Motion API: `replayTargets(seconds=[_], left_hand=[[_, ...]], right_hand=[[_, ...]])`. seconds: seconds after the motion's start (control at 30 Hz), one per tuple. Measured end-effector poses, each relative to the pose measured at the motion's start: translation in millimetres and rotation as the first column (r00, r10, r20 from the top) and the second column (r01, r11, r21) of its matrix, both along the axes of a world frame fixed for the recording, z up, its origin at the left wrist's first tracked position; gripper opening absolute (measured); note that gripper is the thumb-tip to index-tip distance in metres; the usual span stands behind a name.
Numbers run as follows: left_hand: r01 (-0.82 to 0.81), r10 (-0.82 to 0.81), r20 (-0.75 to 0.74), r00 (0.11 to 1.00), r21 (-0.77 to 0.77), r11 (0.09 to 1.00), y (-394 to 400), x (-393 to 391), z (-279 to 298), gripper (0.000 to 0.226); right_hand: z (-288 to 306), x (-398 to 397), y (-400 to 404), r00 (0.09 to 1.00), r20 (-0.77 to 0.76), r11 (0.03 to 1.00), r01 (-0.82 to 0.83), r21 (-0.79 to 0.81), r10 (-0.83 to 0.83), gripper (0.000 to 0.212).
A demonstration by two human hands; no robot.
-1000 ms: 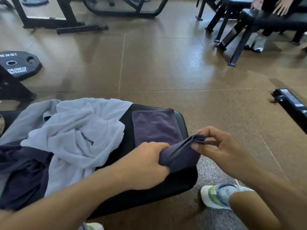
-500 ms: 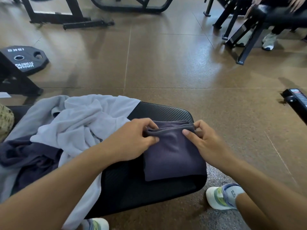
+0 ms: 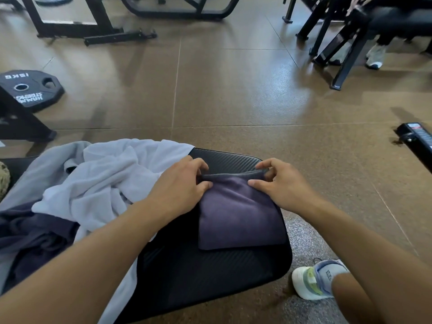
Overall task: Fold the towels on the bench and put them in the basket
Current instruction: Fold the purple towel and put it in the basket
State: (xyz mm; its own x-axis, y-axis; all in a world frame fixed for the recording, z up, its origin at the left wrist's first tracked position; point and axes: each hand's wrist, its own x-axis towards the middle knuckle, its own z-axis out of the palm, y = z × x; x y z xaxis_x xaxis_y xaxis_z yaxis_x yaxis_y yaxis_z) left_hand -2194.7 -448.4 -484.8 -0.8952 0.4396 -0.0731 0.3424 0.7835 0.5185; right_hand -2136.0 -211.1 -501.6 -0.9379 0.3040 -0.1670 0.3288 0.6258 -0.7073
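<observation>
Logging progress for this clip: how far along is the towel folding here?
Done: the purple towel lies folded on the bench. In hand: left hand and right hand pinch its far corners. Left: the grey towel and dark cloth lie crumpled; no basket is in view.

Matt purple cloth towel (image 3: 238, 216), bench (image 3: 210, 277) w/ textured black vinyl

Purple towel (image 3: 238, 216): now folded flat on the worktop (image 3: 210, 277); our left hand (image 3: 180, 188) and right hand (image 3: 282, 185) pinch its far edge instead of lifting it.
</observation>
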Motion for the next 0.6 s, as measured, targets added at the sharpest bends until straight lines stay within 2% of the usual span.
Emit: replayTargets(seconds=[0.07, 0.17, 0.23, 0.33, 0.47, 0.53, 0.6], left_hand=[[0.01, -0.009, 0.015, 1.0, -0.069, 0.998, 0.8, -2.8, 1.9, 0.035], [0.024, -0.013, 0.105, 0.994, -0.109, 0.994, 1.2, -5.4, 7.3, 0.025], [0.04, -0.018, 0.18, 0.983, -0.118, 0.992, 0.0, -4.9, 11.6, 0.017], [0.088, -0.064, 0.259, 0.964, -0.081, 0.993, -0.5, -1.9, 18.7, 0.014], [0.063, -0.089, 0.351, 0.932, 0.084, 0.994, -1.0, 3.5, 30.6, 0.019], [0.05, -0.115, 0.405, 0.907, 0.168, 0.985, -2.3, 6.4, 37.0, 0.025], [0.042, -0.138, 0.433, 0.891, 0.225, 0.973, -3.7, 9.6, 44.6, 0.034]], right_hand=[[7.0, -3.6, 3.2, 0.994, 0.073, 0.993, -0.09, 0.074, 0.084, 0.038], [19.4, -7.2, 4.5, 0.966, 0.197, 0.966, -0.201, 0.165, 0.168, 0.048], [25.7, -6.8, 4.0, 0.955, 0.23, 0.962, -0.224, 0.153, 0.186, 0.04], [32.8, -3.7, 5.5, 0.94, 0.263, 0.976, -0.213, -0.035, 0.215, 0.025], [43.3, 2.0, 10.6, 0.916, 0.277, 0.924, -0.194, -0.33, 0.291, 0.034], [51.0, 6.4, 10.4, 0.914, 0.247, 0.897, -0.208, -0.391, 0.32, 0.041], [60.0, 11.9, 8.4, 0.914, 0.214, 0.899, -0.256, -0.355, 0.345, 0.048]])
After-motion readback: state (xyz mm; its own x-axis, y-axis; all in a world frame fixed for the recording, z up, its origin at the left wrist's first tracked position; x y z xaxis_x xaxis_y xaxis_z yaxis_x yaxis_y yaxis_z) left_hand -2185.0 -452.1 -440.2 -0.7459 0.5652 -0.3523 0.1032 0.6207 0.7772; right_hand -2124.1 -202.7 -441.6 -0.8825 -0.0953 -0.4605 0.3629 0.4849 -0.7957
